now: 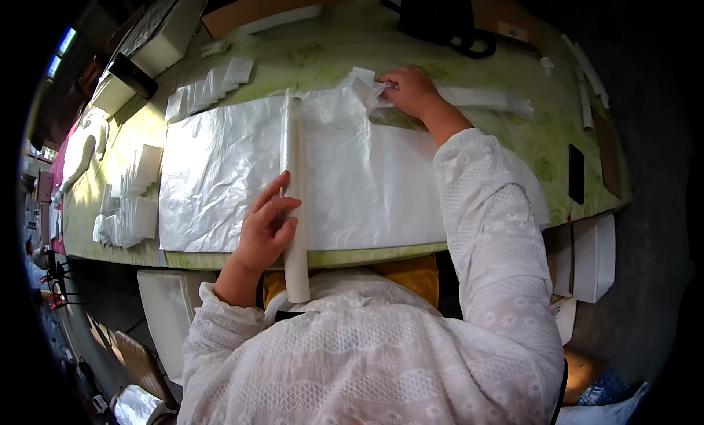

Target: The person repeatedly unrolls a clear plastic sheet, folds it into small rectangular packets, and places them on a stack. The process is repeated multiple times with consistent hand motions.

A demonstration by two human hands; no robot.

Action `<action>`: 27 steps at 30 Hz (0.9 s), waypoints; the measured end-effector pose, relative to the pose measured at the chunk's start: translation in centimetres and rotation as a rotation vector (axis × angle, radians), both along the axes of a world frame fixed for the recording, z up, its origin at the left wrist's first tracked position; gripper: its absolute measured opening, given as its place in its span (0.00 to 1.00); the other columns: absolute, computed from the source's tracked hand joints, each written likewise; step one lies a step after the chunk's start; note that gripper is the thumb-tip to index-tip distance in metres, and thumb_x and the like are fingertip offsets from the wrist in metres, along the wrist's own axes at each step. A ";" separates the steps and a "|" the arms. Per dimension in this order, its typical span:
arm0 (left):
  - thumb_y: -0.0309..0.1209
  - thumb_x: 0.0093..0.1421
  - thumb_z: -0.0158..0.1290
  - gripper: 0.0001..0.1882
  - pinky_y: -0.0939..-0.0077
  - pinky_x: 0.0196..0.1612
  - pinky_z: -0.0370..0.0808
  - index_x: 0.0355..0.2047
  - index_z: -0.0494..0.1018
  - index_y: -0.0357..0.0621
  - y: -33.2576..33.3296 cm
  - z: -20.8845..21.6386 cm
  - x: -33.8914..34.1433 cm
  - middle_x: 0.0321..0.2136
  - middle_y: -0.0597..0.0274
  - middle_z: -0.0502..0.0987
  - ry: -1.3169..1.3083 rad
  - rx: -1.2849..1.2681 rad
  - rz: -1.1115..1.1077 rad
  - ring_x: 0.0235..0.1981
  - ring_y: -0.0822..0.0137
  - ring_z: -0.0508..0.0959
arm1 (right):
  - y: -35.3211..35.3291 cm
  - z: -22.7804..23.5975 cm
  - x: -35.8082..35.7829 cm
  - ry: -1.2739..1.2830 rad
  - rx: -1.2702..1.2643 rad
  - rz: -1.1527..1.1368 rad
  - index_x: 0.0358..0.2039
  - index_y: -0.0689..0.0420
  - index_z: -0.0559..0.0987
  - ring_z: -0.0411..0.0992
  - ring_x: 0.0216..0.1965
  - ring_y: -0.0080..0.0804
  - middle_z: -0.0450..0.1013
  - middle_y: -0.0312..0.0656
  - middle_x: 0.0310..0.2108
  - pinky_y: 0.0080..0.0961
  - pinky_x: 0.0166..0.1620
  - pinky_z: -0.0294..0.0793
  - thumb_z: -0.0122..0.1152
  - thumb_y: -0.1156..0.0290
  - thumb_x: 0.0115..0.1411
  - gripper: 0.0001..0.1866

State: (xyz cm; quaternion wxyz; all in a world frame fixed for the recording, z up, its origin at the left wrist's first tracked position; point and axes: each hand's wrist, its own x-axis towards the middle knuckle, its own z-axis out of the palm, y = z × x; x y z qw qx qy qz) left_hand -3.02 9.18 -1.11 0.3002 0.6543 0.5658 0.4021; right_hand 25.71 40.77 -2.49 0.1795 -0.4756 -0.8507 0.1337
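A large sheet of clear plastic film point(220, 179) lies across the table in front of me. A long pale roll point(296, 143) stands lengthwise over it, its near end reaching past the table edge towards my lap. My left hand point(265, 225) rests against the left side of the roll, fingers apart and thumb lying over the roll's edge. Farther off to the right, my right hand point(414, 93) pinches a crumpled piece of clear plastic film point(378, 99) at the sheet's far edge. Its fingertips are partly hidden by the film.
Folded clear packets lie in stacks point(132, 220) at left and in a row point(209, 91) at far left. A black bag point(433, 14) sits at the back. A phone point(576, 174) and thin white tubes point(587, 73) are at right. White boxes point(172, 315) stand below the table edge.
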 end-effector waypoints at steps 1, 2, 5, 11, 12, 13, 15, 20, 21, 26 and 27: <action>0.19 0.54 0.57 0.14 0.80 0.36 0.76 0.42 0.80 0.42 0.0 -0.1 0.0 0.66 0.51 0.69 -0.018 0.002 -0.001 0.38 0.73 0.81 | 0.3 -0.4 1.3 0.011 0.019 -0.017 0.39 0.48 0.86 0.74 0.51 0.47 0.80 0.42 0.45 0.38 0.56 0.73 0.66 0.58 0.56 0.13; 0.19 0.54 0.57 0.14 0.80 0.36 0.76 0.42 0.80 0.41 -0.1 -0.3 0.0 0.66 0.51 0.69 -0.042 0.009 0.000 0.38 0.74 0.81 | 0.5 -0.2 2.8 -0.027 0.135 -0.058 0.37 0.48 0.86 0.74 0.49 0.46 0.80 0.41 0.42 0.40 0.54 0.74 0.65 0.61 0.57 0.10; 0.19 0.54 0.57 0.15 0.80 0.35 0.76 0.42 0.80 0.41 0.0 -0.3 0.0 0.67 0.51 0.69 -0.017 0.037 -0.005 0.36 0.75 0.80 | 0.6 1.3 10.6 -0.217 0.355 -0.188 0.35 0.48 0.86 0.76 0.46 0.48 0.81 0.39 0.38 0.43 0.50 0.75 0.63 0.66 0.56 0.07; 0.19 0.54 0.57 0.15 0.80 0.34 0.75 0.43 0.80 0.42 0.4 -0.6 0.0 0.67 0.51 0.68 -0.006 0.052 -0.013 0.33 0.75 0.78 | -0.5 3.8 23.2 -0.275 -0.007 -0.680 0.44 0.48 0.84 0.75 0.54 0.49 0.78 0.44 0.53 0.41 0.55 0.75 0.60 0.64 0.63 0.11; 0.20 0.54 0.57 0.15 0.80 0.34 0.75 0.43 0.80 0.43 0.6 -0.6 0.0 0.67 0.51 0.68 -0.005 0.059 -0.017 0.33 0.75 0.78 | -0.4 3.9 23.9 -0.244 0.021 -0.729 0.45 0.48 0.84 0.75 0.55 0.49 0.78 0.44 0.54 0.40 0.56 0.75 0.60 0.63 0.63 0.12; 0.20 0.54 0.57 0.15 0.80 0.34 0.75 0.43 0.80 0.43 0.6 -0.6 0.0 0.67 0.51 0.68 -0.002 0.066 -0.014 0.34 0.75 0.79 | -0.2 4.6 22.8 -0.227 0.096 -0.677 0.48 0.49 0.83 0.75 0.55 0.51 0.78 0.44 0.53 0.42 0.55 0.75 0.60 0.62 0.63 0.15; 0.20 0.54 0.57 0.15 0.80 0.35 0.75 0.43 0.80 0.43 0.1 -0.8 -0.2 0.67 0.51 0.68 0.014 0.065 0.012 0.35 0.74 0.79 | -1.5 8.3 15.1 -0.210 -0.016 -0.574 0.51 0.48 0.81 0.75 0.53 0.52 0.77 0.45 0.54 0.41 0.53 0.76 0.57 0.63 0.64 0.16; 0.20 0.53 0.57 0.15 0.78 0.38 0.77 0.42 0.80 0.43 0.3 -0.1 -0.3 0.67 0.50 0.69 0.038 0.018 -0.006 0.40 0.71 0.81 | -0.5 3.7 3.6 -0.202 0.432 0.095 0.54 0.43 0.80 0.68 0.61 0.44 0.74 0.39 0.58 0.39 0.61 0.68 0.59 0.66 0.60 0.20; 0.20 0.52 0.58 0.15 0.78 0.38 0.77 0.42 0.81 0.43 0.3 0.4 -0.2 0.67 0.50 0.69 0.021 -0.029 -0.004 0.42 0.69 0.82 | 0.2 2.0 2.1 -0.233 0.569 0.160 0.54 0.42 0.81 0.67 0.62 0.43 0.74 0.37 0.57 0.40 0.63 0.66 0.60 0.68 0.59 0.22; 0.20 0.50 0.59 0.15 0.76 0.39 0.78 0.41 0.81 0.43 -0.2 0.3 -0.2 0.65 0.48 0.70 0.012 -0.020 0.012 0.45 0.64 0.82 | 1.7 2.5 -4.0 -0.334 0.031 0.260 0.52 0.48 0.80 0.68 0.60 0.46 0.74 0.41 0.55 0.38 0.66 0.64 0.63 0.70 0.53 0.23; 0.20 0.50 0.59 0.15 0.75 0.40 0.78 0.41 0.81 0.43 -0.2 0.2 -0.2 0.65 0.48 0.71 0.026 -0.020 0.017 0.45 0.64 0.82 | 2.1 3.2 -4.5 -0.402 -0.116 0.271 0.51 0.50 0.80 0.68 0.60 0.47 0.74 0.42 0.55 0.39 0.66 0.65 0.64 0.69 0.52 0.23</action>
